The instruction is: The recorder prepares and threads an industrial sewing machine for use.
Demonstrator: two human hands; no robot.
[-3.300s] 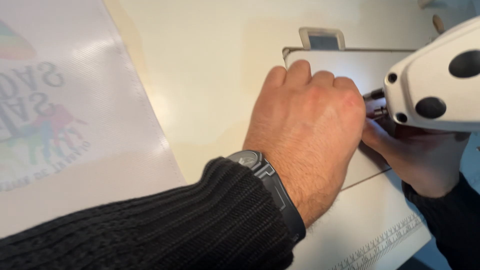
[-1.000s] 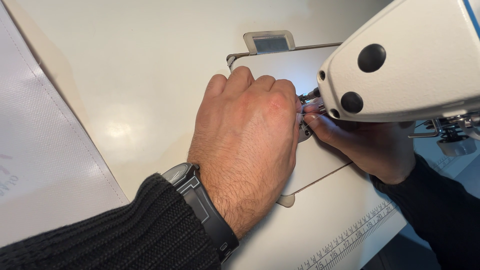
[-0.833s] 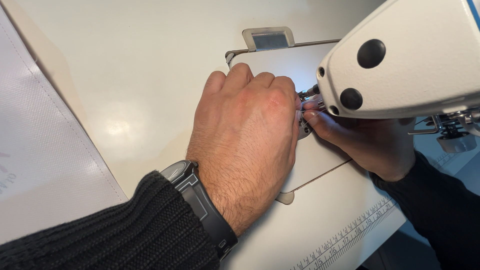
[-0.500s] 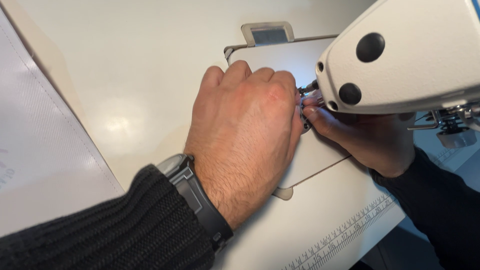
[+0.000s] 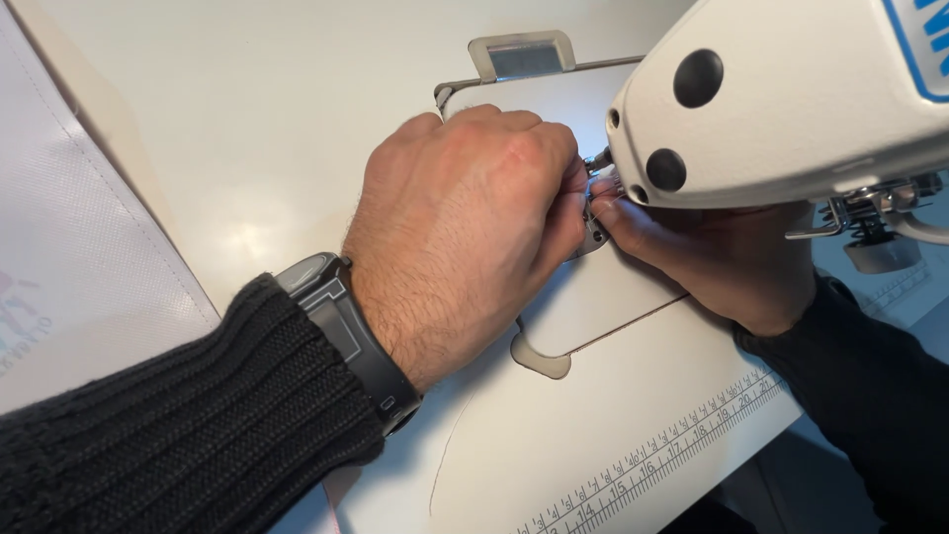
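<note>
My left hand (image 5: 465, 227), with a dark watch (image 5: 341, 321) and a black knit sleeve, lies curled on the pale bed plate (image 5: 593, 297) of a white sewing machine (image 5: 791, 109). Its fingertips are tucked in at the needle area (image 5: 596, 229) and hidden from me. My right hand (image 5: 722, 257) reaches in from the right under the machine head, its fingertips meeting the left hand's at the needle. Whether either hand pinches anything there is not visible.
A white printed banner fabric (image 5: 89, 247) lies at the left on the cream table (image 5: 277, 119). A printed ruler strip (image 5: 652, 460) runs along the table's front edge. Metal machine parts (image 5: 870, 213) hang at the right. A small grey tab (image 5: 522, 54) sits behind the plate.
The view has shifted, so the machine head looms larger and the banner slid left. My left hand has rolled its knuckles upward and drawn back a little; both hands stay at the needle.
</note>
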